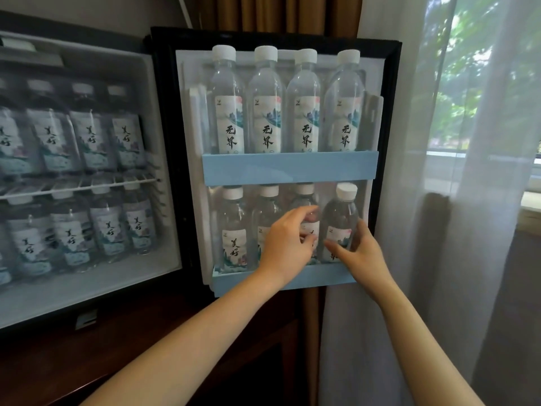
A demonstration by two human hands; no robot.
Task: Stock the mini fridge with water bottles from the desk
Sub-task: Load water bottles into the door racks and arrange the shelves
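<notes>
The mini fridge door (392,112) stands open, with two pale blue door shelves. Several white-capped water bottles fill the upper shelf (289,168). More bottles stand in the lower shelf (234,281). My right hand (361,254) grips the rightmost lower bottle (341,218), thumb across its label and fingers behind it. My left hand (288,243) holds the neighbouring bottle (306,200), fingers curled round its body. The fridge interior (164,206) at left holds two rows of bottles, seen blurred.
A wire rack (87,187) divides the fridge interior. Dark wooden cabinet (146,332) lies below the fridge. A brown curtain (292,13) and a sheer white curtain (424,200) hang right of the door, with a window (497,83) behind.
</notes>
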